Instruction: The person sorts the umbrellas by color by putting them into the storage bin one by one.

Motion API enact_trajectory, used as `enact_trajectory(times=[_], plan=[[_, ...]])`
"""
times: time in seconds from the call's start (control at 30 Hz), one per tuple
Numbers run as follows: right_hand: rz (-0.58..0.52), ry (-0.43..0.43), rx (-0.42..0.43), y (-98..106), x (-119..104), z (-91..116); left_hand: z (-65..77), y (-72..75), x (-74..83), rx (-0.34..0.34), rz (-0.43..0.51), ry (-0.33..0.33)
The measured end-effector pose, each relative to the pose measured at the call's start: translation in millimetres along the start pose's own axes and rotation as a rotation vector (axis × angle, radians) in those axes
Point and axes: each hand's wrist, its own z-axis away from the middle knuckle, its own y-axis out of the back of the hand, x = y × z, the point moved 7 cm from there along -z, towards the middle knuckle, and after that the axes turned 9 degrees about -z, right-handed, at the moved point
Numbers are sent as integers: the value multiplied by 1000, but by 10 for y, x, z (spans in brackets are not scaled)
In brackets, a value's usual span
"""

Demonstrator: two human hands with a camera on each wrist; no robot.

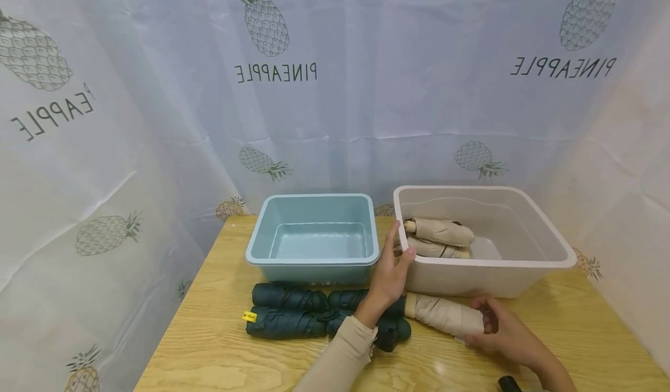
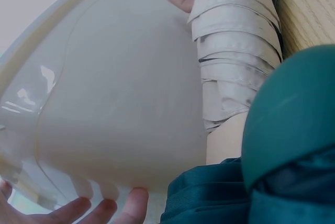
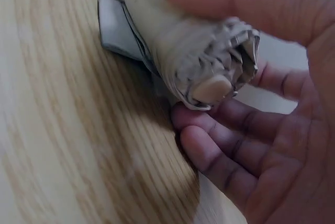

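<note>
Three beige folded umbrellas show: two lie in the white bin's [image 1: 471, 277] left end, and one beige umbrella [image 1: 445, 315] lies on the tabletop [image 1: 445, 369] before it. At least four dark green umbrellas [image 1: 285, 322] lie leftward, partly behind the left arm, near one blue bin [image 1: 314, 271]. The left hand [image 1: 388, 275] rests fairly straight fingers against the white bin's near-left corner; the right hand [image 1: 499, 332], thumb above and fingers beneath, grips the tabletop beige umbrella's right end.
</note>
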Motion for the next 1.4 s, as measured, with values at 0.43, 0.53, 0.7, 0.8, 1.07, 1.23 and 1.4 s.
enact_trajectory(times=[0.43, 0.53, 0.7, 0.8, 1.07, 1.23, 1.4], plan=[[-387, -58, -175, -80, 2, 20, 8, -8, -10, 9, -5, 5], [-450, -3, -154, -72, -49, 29, 12, -10, -14, 8, -8, 5], [-553, 134, -113, -55, -166, 36, 15, -13, -12, -1, -9, 0], [-531, 161, -73, -27, -194, 34, 13, -10, -6, -3, -4, -6], [-406, -62, 60, 12, -124, 22, 8, -5, -11, 4, -10, 1], [-386, -97, 105, 32, -118, 9, 5, -4, -11, 6, -8, 2], [-382, -25, 154, 80, -186, 26, 5, -8, -11, 2, -4, 0]])
